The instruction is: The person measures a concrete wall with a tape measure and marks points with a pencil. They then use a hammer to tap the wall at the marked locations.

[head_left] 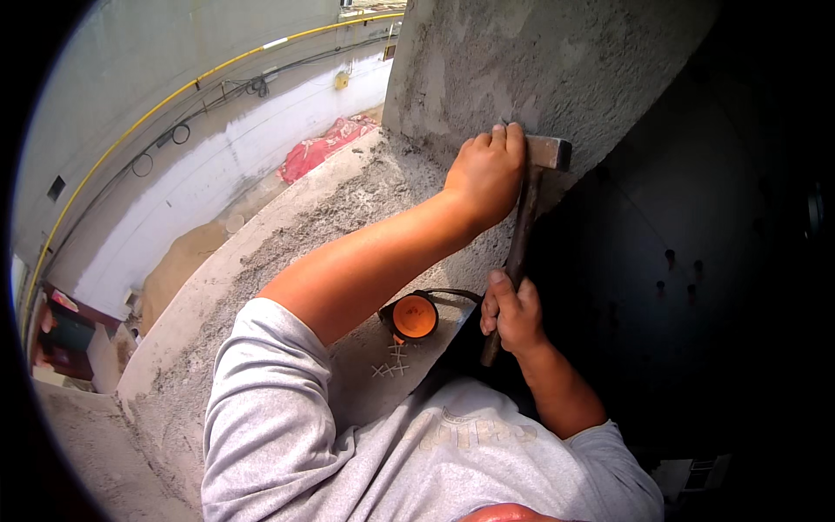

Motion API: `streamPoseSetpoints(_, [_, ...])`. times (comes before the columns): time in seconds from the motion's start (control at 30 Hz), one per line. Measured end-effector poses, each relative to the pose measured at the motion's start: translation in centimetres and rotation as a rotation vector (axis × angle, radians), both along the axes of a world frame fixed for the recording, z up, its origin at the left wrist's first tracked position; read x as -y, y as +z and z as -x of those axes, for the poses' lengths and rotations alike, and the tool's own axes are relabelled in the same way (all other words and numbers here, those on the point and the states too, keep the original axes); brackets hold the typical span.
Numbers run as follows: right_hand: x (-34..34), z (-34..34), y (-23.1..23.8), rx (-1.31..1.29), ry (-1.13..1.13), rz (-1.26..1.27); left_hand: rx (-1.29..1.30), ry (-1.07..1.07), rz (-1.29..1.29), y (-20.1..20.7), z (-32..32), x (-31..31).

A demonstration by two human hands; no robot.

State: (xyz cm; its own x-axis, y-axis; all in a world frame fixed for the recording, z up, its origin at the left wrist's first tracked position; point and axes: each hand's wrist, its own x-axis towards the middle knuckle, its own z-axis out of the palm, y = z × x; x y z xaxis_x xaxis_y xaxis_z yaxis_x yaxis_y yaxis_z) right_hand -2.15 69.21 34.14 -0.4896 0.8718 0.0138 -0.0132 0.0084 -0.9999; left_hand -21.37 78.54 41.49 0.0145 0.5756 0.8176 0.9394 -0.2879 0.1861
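Note:
My right hand (pixel 515 313) is wrapped round the lower part of the wooden handle of a hammer (pixel 522 228). The hammer's blocky metal head is up against the rough cement wall face (pixel 487 61). Right beside the head, my left hand (pixel 487 177) presses to the wall with its fingers curled together. Whatever those fingers pinch, if anything, is hidden. Below my left forearm, a round orange-and-black tape measure (pixel 414 317) lies on the ledge, a dark strap trailing from it. Several small pale cross-shaped tile spacers (pixel 390 365) lie close by.
The cement ledge (pixel 287 248) curves along my left, with crumbly mortar on it. Beyond its edge, far below, are a red cloth (pixel 326 146) and a sand heap (pixel 181 270). A yellow pipe (pixel 130 130) and dark cables run along the opposite wall. To my right lies a dark interior.

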Motion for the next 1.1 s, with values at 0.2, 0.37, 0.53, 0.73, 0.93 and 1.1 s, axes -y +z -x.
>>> streamPoseSetpoints(0.2, [0.7, -0.2, -0.4, 0.048, -0.021, 0.127, 0.01, 0.011, 0.033, -3.0, 0.5, -0.3])
streamPoseSetpoints(0.37, [0.9, -0.1, -0.1, 0.074, -0.025, 0.175, 0.06, -0.055, 0.173, -2.7, 0.7, 0.2])
streamPoseSetpoints(0.53, [1.6, -1.0, -0.7, 0.108, -0.012, 0.198, 0.113, -0.072, 0.304, -4.0, 0.4, 0.7])
streamPoseSetpoints(0.73, [1.4, -2.7, -0.3, 0.118, 0.009, 0.3, 0.149, -0.11, 0.434, -4.7, 0.3, 1.4])
streamPoseSetpoints(0.93, [-0.3, -3.4, 1.6, -0.083, 0.063, 0.164, 0.139, -0.116, 0.11, -1.1, -0.1, 0.9])
streamPoseSetpoints(1.1, [-1.4, -3.2, 2.5, -0.072, 0.065, 0.129, 0.194, -0.121, 0.07, -0.2, 0.2, 0.4])
